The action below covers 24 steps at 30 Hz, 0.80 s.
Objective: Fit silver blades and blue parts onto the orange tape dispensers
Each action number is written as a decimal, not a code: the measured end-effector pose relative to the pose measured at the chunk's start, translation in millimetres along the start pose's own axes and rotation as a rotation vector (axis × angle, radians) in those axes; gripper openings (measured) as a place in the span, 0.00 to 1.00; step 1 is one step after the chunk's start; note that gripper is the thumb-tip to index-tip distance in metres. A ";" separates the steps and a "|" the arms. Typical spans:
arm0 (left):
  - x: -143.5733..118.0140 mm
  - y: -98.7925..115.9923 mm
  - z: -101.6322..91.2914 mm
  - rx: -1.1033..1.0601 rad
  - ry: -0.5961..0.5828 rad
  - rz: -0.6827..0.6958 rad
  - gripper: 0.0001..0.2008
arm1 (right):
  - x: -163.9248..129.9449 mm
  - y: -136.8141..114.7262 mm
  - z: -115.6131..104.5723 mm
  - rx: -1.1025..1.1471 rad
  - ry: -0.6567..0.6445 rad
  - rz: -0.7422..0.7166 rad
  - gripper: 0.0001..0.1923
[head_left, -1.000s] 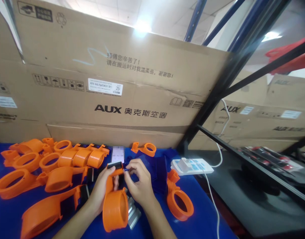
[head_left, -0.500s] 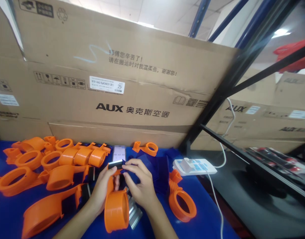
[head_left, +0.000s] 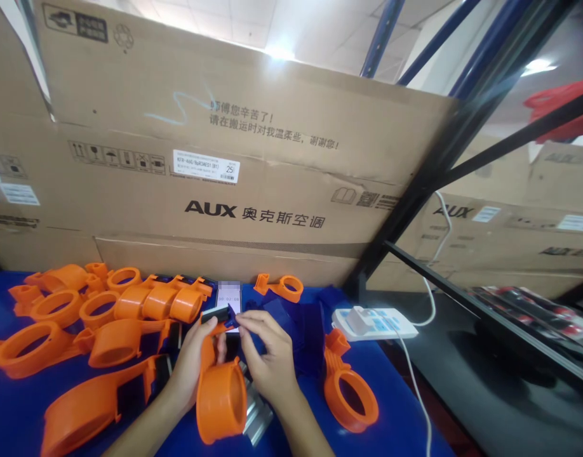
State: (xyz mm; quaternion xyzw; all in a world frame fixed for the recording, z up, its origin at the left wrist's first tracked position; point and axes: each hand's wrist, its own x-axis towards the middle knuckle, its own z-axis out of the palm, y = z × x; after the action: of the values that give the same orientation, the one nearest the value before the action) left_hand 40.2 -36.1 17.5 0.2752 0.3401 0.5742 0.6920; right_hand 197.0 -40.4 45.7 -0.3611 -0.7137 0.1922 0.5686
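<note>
Head view: cardboard box (head_left: 272,190) behind both hands reads "AUX".

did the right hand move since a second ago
Barely. The right hand stays at the orange part, about as far left of the power strip as before.
</note>
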 end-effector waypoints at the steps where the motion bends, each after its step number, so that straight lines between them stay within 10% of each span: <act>1: -1.0 0.7 1.1 -0.028 0.021 -0.006 0.19 | 0.4 -0.5 -0.2 0.000 0.002 0.004 0.10; 17: -7.8 5.8 4.3 0.039 -0.061 0.079 0.13 | 1.7 -4.5 -3.1 0.047 -0.021 0.036 0.06; 24: -16.4 6.4 2.8 0.042 -0.239 -0.051 0.25 | 4.8 0.1 -4.0 0.256 -0.075 0.221 0.16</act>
State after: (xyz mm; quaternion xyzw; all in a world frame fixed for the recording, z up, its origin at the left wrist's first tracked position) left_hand 36.7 -50.9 26.7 0.3475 0.2740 0.5121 0.7362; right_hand 200.4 -37.4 50.0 -0.3547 -0.6600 0.3563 0.5582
